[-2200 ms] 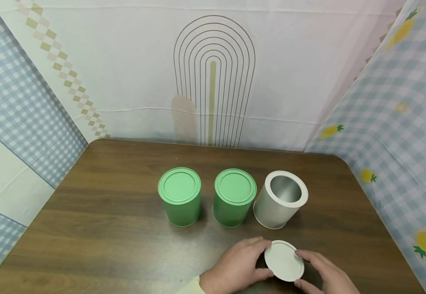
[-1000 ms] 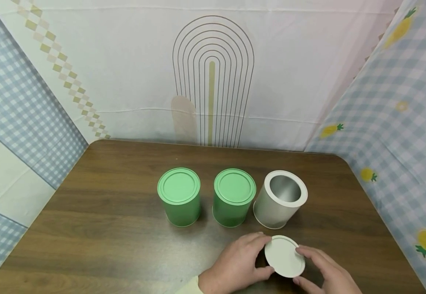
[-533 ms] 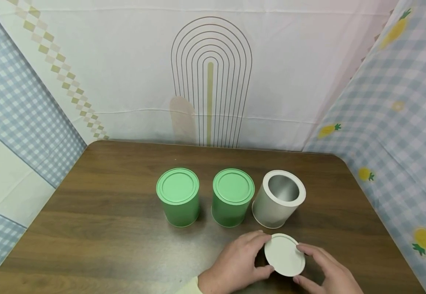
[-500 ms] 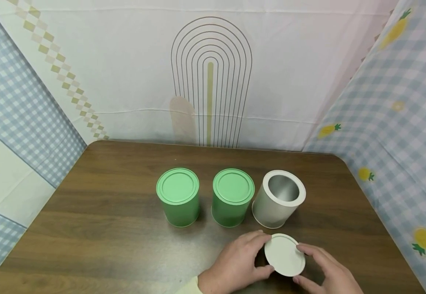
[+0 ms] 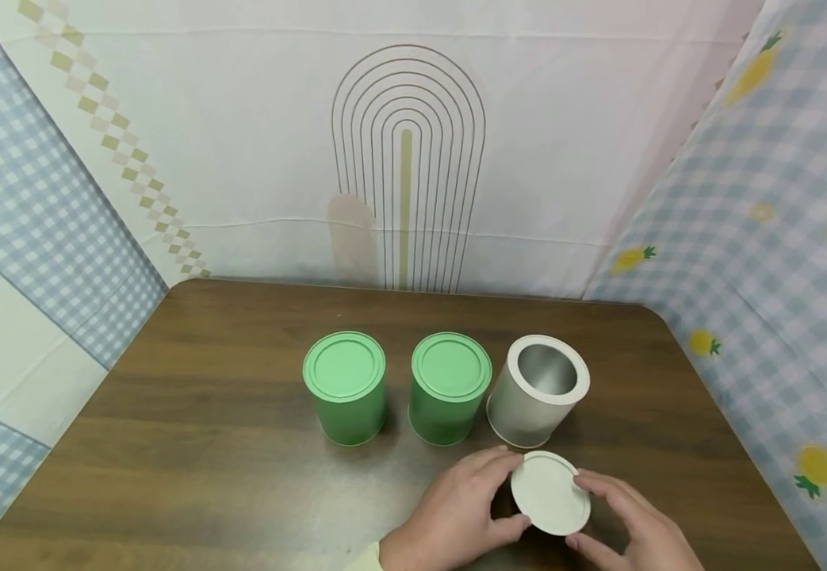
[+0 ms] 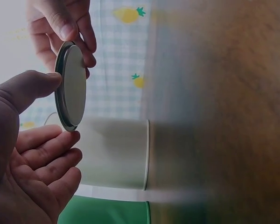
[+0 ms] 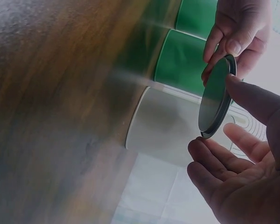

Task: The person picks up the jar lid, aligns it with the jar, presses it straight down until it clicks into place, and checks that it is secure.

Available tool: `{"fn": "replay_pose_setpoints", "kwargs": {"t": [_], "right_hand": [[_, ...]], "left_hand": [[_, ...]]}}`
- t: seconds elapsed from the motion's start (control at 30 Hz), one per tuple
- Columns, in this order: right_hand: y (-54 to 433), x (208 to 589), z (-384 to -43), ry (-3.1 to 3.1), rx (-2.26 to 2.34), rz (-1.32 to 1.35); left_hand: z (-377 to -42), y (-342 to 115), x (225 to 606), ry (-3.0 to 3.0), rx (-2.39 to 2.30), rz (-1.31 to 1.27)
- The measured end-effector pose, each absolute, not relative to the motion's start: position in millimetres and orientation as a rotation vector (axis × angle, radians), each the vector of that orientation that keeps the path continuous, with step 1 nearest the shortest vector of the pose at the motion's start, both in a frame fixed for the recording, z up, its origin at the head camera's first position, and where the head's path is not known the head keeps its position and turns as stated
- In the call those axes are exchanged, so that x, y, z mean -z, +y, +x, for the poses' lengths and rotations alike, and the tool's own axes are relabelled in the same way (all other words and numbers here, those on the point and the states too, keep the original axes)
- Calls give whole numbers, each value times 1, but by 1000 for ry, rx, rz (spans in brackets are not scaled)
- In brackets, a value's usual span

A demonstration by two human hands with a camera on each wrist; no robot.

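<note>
Both hands hold a round white can lid (image 5: 551, 493) raised above the table, in front of the open white can (image 5: 527, 412). My left hand (image 5: 459, 507) pinches its left edge with thumb and fingertips; my right hand (image 5: 637, 527) pinches the right edge likewise. In the left wrist view the lid (image 6: 75, 86) is seen edge-on with a stepped rim, and daylight shows between it and the tabletop. From the right wrist its underside (image 7: 213, 98) looks dark and shiny. The white can stands upright, its mouth uncovered and its inside metallic.
Left of the white can stand two green cans with lids on, one in the middle (image 5: 450, 388) and one farther left (image 5: 346, 388). The brown wooden table (image 5: 170, 444) meets a patterned cloth backdrop (image 5: 256, 159) behind, with checked cloth (image 5: 763, 301) at the right.
The lid and both hands have shifted slightly forward, toward the white can. The head view has tilted a little. The cans stay where they were.
</note>
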State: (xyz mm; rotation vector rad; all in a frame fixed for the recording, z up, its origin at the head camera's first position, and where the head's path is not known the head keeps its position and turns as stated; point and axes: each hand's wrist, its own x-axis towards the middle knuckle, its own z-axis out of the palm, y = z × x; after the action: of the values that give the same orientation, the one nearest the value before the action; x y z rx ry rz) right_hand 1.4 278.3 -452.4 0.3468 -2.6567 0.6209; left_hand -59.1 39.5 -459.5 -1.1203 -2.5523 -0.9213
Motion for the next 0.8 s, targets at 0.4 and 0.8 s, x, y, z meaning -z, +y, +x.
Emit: {"fn": "replay_pose_setpoints", "kwargs": {"t": [0.4, 0.8], "right_hand": [[278, 447, 0, -2565, -658, 421], [278, 435, -2, -2505, -687, 426]], "left_hand": [[-63, 39, 451, -2455, 882, -1135], [-66, 42, 441, -2433, 831, -1129]]}}
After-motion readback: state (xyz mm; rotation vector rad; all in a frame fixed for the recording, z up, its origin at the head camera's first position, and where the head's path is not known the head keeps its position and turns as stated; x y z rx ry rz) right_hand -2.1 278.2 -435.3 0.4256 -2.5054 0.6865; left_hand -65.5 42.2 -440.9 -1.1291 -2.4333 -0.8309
